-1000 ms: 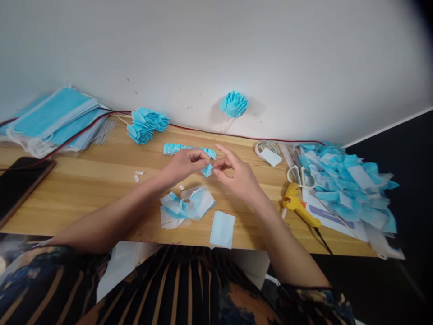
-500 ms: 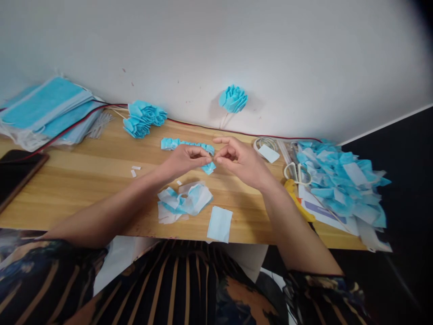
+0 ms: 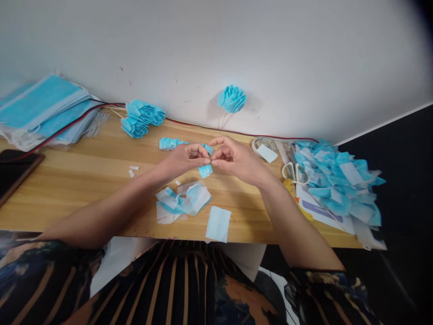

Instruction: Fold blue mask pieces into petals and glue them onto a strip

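Observation:
My left hand [image 3: 189, 159] and my right hand [image 3: 233, 158] meet fingertip to fingertip above the middle of the wooden table. Each pinches with thumb and forefinger; whatever lies between the tips is too small to make out. Just under the fingertips is a small blue fabric piece [image 3: 205, 171]. A row of folded blue pieces [image 3: 169, 143] lies behind my hands, partly hidden by them. Nearer to me are crumpled blue and white fabric scraps [image 3: 184, 201] and a flat pale blue square [image 3: 218, 224].
Blue fabric flowers [image 3: 140, 118] lie at the back left, and another flower [image 3: 232, 99] stands by the wall. A stack of face masks [image 3: 43, 106] and a phone [image 3: 18, 169] are on the left. Scissors [image 3: 295, 173] and a blue fabric pile [image 3: 338, 185] are on the right.
My right hand has come closer to my left, and its fingertips now touch the left ones. The fingers of my right hand have curled in more. The view has shifted slightly.

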`<state>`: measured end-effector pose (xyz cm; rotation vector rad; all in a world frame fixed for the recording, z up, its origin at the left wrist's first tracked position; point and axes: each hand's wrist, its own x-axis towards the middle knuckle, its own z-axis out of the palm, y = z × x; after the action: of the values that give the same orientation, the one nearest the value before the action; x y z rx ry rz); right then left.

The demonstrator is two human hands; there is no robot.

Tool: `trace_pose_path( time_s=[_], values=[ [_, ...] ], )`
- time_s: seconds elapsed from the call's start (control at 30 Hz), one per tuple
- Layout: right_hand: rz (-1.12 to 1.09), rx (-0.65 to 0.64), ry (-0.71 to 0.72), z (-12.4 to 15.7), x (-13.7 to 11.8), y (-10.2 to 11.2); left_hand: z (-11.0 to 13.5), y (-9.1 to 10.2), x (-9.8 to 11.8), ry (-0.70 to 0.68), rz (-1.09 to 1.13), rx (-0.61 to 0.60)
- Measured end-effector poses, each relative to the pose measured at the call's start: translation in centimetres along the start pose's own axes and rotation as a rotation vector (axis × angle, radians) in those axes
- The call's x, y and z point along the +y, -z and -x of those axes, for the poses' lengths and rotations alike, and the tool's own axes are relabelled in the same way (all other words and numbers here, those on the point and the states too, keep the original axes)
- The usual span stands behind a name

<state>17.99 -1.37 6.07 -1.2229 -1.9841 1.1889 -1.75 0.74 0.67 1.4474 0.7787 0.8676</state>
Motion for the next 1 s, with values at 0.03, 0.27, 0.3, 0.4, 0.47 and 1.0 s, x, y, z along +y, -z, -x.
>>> trace_pose_path(
  time_s=[0.03,0.27,0.3,0.4,0.47,1.0],
  values=[
    [-0.005,0.003,0.0,0.0,0.1,0.0,0.0,0.0,0.0,0.002,0.013,-0.004],
    [-0.076,-0.023,0.01,-0.4,1.2,0.1,0.1,0.1,0.0,0.011,0.056,-0.026],
    [-0.099,-0.035,0.008,-0.5,1.4,0.0,0.1,0.1,0.0,0.014,0.05,-0.027],
    [-0.144,-0.046,-0.002,-0.7,1.6,-0.2,0.1,0.1,0.0,0.018,0.033,-0.021],
    [-0.151,-0.035,-0.006,-0.7,1.6,-0.5,0.1,0.1,0.0,0.007,0.023,-0.017],
    [-0.593,0.599,-0.262,-0.9,9.5,1.4,-0.4,1.4,-1.2,-0.208,-0.727,0.086]
  ],
)
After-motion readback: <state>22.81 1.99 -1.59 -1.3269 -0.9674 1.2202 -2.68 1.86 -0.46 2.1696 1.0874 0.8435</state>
